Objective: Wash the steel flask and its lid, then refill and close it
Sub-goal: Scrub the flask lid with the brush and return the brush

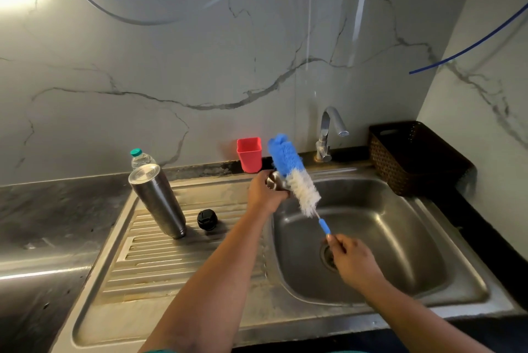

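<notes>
Left hand (264,191), head view: I see its fingers curled round a small steel piece (275,180) at the far-left rim of the sink bowl (400,238). Looks like a cup or cap for the flask, mostly hidden by the hand, so I can't tell which. Right hand (350,257) over the bowl near the drain (328,257), fingertips pinching the blue handle end of a bottle brush (294,174). Brush slants up and away to the left; its white bristles sit against the steel piece and its blue fluffy tip pokes above it.

Steel flask (158,201) stands upside down on the ribbed drainboard (148,261), flat base on top, leaning a bit, well apart from both hands. Black lid (207,219) sits on the drainboard just right of the flask, not touching it. Behind the flask, a clear plastic bottle (140,157) with a green cap.

Red cup (249,154) on the back ledge against the marble wall, just beyond my left hand. Tap (328,131) at the back of the bowl, no stream visible. Dark woven basket (414,157) on the counter right of the tap. Blue tube (471,45) hanging across the right wall.
</notes>
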The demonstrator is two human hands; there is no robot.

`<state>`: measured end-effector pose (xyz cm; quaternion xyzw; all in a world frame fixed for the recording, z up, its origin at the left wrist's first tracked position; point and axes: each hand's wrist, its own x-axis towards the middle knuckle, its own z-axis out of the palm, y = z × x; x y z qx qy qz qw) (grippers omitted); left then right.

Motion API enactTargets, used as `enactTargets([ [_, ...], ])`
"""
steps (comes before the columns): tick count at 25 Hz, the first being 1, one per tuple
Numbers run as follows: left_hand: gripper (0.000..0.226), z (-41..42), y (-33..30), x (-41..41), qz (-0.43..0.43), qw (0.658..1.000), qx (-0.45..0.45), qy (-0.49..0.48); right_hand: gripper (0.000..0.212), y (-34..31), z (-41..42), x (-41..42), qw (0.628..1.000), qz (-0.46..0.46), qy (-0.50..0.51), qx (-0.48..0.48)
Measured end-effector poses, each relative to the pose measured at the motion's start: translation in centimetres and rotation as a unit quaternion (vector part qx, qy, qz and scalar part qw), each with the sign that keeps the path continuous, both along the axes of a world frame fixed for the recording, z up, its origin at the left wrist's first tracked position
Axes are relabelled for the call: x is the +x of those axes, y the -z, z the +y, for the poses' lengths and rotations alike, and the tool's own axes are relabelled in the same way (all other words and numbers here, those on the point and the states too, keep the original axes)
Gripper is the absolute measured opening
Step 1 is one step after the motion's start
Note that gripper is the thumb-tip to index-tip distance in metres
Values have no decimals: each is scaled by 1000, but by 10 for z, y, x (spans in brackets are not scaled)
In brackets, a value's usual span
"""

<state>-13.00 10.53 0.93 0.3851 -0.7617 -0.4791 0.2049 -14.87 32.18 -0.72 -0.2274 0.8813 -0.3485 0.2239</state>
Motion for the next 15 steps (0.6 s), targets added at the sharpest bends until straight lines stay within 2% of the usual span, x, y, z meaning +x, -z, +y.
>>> enactTargets([
  [4, 71, 15, -5, -8, 4, 999, -13, 33, 35, -18, -33, -37, 999, 17, 38, -28],
  [7, 68, -1, -16, -9, 18, 999, -3, -49, 33, -14, -29, -32, 1000, 8, 11, -25],
  [9, 63, -10, -19, -9, 19, 998, -14, -60, 34, -4, -16, -15, 1000, 10, -13, 1],
  [13, 72, 9, -13, -15, -17, 998, -50, 39, 34, -16, -25, -30, 998, 32, 24, -41],
  [15, 74, 16, -9, -17, -15, 995, -73, 59, 34, -27, -31, -43, 998, 46, 28, -44],
])
